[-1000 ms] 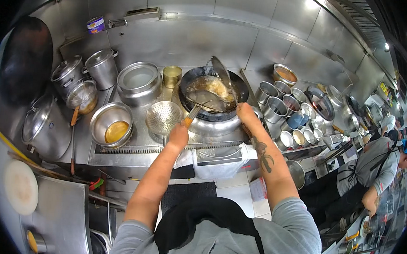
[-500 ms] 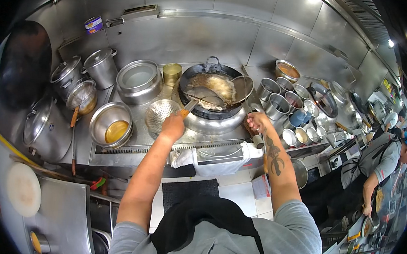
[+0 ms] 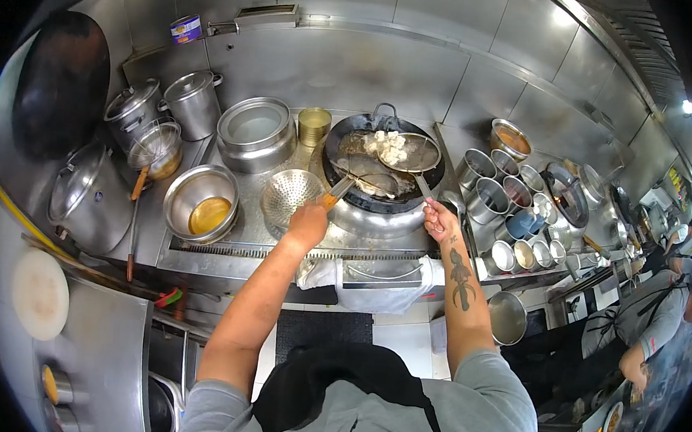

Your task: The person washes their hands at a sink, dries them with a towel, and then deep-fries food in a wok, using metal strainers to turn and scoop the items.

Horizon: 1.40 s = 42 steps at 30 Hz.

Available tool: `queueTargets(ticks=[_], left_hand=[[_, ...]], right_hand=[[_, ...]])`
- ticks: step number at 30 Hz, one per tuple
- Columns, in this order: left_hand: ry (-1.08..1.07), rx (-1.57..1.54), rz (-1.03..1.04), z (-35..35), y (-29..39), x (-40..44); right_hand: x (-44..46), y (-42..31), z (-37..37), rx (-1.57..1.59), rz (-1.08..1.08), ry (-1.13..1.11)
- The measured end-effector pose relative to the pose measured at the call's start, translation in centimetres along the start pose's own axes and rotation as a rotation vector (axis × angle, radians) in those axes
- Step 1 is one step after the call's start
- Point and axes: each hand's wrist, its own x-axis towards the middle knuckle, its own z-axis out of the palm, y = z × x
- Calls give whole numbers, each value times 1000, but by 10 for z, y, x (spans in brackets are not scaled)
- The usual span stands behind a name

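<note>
Food (image 3: 386, 145) (pale chunks) now in strainer (image 3: 421, 156)

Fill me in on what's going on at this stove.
A person is working at a wok with both hands. The left hand grips a wooden-handled utensil reaching into the wok. The right hand holds a long-handled scoop above it, with whitish food pieces bunched at the scoop's left side. A perforated ladle rests left of the wok.

Wok (image 3: 360, 127): black, far centre, dark liquid inside | mesh strainer (image 3: 418, 154): over wok's right, handle nearward | food (image 3: 385, 146): pale lumps, strainer's left edge | wooden-handled utensil (image 3: 370, 181): near-left, head over wok
</note>
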Motion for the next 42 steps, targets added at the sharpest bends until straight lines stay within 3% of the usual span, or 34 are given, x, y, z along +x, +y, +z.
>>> queueTargets(ticks=[4, 8, 12, 18, 25, 29, 33, 39, 42], left_hand=[[3, -71, 7, 1, 1, 1], [4, -85, -9, 6, -1, 5], [-10, -74, -16, -1, 3, 2], [-9, -89, -5, -2, 2, 4], [28, -77, 18, 8, -2, 9], [18, -77, 24, 5, 2, 4], [29, -100, -1, -2, 6, 2], [22, -90, 3, -7, 10, -3], [7, -78, 5, -4, 9, -1]], right_hand=[[-20, -6, 14, -245, -96, 107], [-34, -8, 37, -622, -182, 364], [-32, -6, 46, -1008, -249, 390], [-28, -12, 58, -1192, -343, 369], [-52, -4, 87, -1191, -413, 369], [-43, -4, 85, -1447, -263, 324], [-35, 5, 85, -1442, -517, 316], [-41, -8, 83, -1592, -357, 291], [-55, -1, 88, -1619, -453, 334]])
